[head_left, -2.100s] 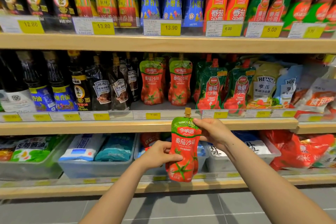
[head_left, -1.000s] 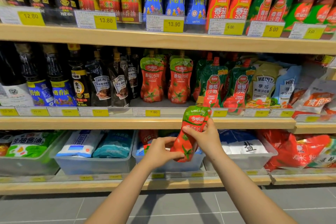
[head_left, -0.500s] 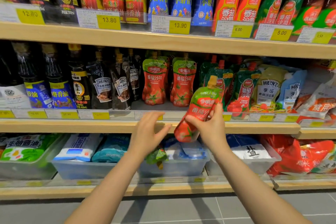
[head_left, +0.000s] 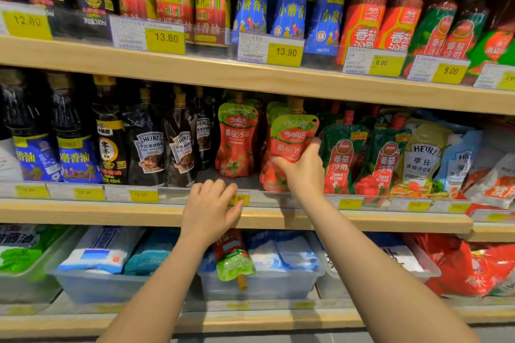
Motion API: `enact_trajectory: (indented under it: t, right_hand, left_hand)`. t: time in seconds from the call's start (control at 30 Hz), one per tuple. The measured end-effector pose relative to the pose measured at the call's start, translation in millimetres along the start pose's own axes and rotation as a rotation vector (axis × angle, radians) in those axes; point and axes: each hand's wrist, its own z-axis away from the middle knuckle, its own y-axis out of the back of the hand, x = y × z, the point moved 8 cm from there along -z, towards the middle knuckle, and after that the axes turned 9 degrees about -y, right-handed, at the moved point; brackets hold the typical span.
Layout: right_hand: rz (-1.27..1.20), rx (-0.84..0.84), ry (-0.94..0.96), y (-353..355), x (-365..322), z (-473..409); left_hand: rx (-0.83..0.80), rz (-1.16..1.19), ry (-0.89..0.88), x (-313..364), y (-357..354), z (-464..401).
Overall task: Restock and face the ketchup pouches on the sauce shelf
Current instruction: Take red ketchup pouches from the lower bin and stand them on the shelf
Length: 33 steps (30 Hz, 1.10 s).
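Glossy red-and-green plastic, soft and slightly crumpled, fills the right hand (head_left: 302, 168), whose fingers are wrapped around the lower half of a spouted ketchup pouch with a tan screw cap (head_left: 292, 136). That pouch stands roughly upright over the front edge of the pale wooden middle shelf (head_left: 111, 216), just in front of more pouches of the same kind, and a little apart from a matching red-and-green stand-up pouch (head_left: 237, 139) to its left. The left hand (head_left: 211, 209) holds nothing; its fingers are loosely curled and rest against the clear plastic price-tag strip (head_left: 172, 193) along the shelf's front edge, partly covering a yellow label. Beside the pouches to the left stand dark, shiny Heinz sauce pouches with black labels (head_left: 150, 147); to the right, darker green ketchup pouches with red caps (head_left: 341, 153). On the bottom shelf, another ketchup pouch lying spout-down (head_left: 232, 259) hangs over the rim of a translucent plastic bin (head_left: 259, 287).
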Motion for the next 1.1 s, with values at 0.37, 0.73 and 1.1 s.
enact_trajectory:
  t: [0.37,0.73,1.1]
  right_hand:
    - [0.233,-0.021,-0.180,-19.4,21.3,-12.9]
    - [0.038,-0.072,0.207,16.7,11.2,46.7]
    - [0.234,-0.732,0.261,-93.3,141.6,154.5]
  left_hand:
    - [0.034,0.002,0.000,1.0,-1.4,0.9]
    - [0.071,0.242,0.055,7.4,19.5,18.0]
    - [-0.391,0.475,0.013,72.2,-55.9,146.9]
